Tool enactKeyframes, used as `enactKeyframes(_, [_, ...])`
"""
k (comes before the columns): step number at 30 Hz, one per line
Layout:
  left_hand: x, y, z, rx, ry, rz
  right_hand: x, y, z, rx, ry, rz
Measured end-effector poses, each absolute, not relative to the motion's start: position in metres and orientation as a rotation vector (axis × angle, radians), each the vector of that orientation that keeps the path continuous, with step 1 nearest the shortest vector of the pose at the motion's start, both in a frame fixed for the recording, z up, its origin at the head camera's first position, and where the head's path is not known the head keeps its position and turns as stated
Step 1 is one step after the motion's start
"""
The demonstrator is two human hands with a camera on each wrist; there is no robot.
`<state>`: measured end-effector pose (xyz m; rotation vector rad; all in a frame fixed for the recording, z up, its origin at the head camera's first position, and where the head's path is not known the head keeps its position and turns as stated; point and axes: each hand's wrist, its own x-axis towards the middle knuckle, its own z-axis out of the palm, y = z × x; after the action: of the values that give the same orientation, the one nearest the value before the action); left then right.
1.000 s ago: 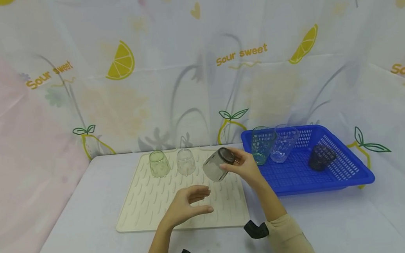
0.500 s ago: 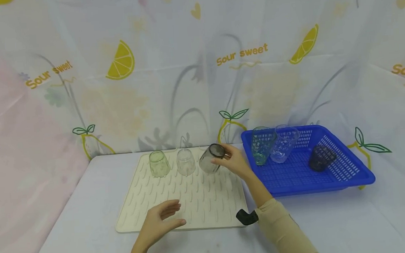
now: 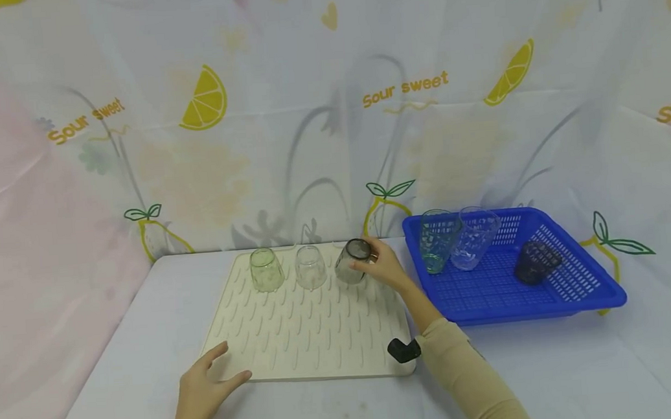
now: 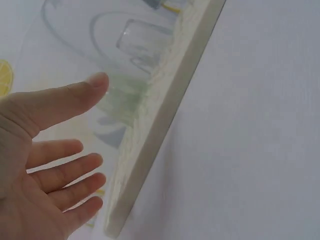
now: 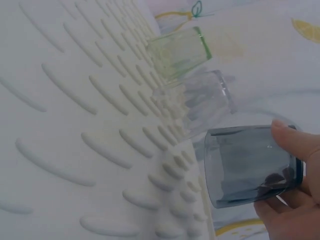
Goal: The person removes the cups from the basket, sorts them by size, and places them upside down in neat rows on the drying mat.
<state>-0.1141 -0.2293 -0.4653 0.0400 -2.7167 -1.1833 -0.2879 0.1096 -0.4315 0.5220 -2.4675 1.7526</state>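
My right hand [image 3: 381, 266] grips a dark grey drinking glass [image 5: 250, 167] near its base, thumb on one side and fingers on the other. The glass is upside down, rim close over the ridged cream drying mat [image 3: 298, 342], at its back right. To its left on the mat stand an upside-down clear glass [image 3: 310, 268] and an upside-down green glass [image 3: 266, 271], in a row with it. My left hand [image 3: 201, 391] is at the mat's front left corner, thumb and fingers spread apart, holding nothing.
A blue plastic basket [image 3: 518, 313] stands right of the mat. In it a teal glass [image 3: 438, 244] and a clear tumbler [image 3: 472, 242] lean at the left, and a dark glass [image 3: 535, 264] lies at the right. A printed curtain [image 3: 284, 141] hangs behind the table.
My right hand has brought the grey glass back and slightly left, from tilted in the air to the row of glasses. My left hand has drawn away to the front left.
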Motion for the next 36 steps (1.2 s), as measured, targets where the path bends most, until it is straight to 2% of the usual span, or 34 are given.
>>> enactKeyframes(4, [-0.112,-0.242,-0.471,0.114,-2.838,-1.094,-0.291,0.107,-0.434,0.503,-2.478,1.719])
enactKeyframes(10, [-0.111,-0.247,-0.479,0.067,-2.728,-0.969,-0.297,0.101,-0.438,0.526,-2.473,1.699])
enactKeyframes(14, [-0.111,-0.252,-0.482,0.168,-2.797,-0.929,-0.299,0.098,-0.44,0.548,-2.483,1.686])
enactKeyframes(22, [-0.115,-0.262,-0.482,0.239,-3.048,-1.009,-0.302,0.093,-0.444,0.535,-2.521,1.659])
enactKeyframes(36, [-0.108,-0.265,-0.49,0.194,-2.976,-1.049,-0.306,0.09,-0.455,0.598,-2.599,1.601])
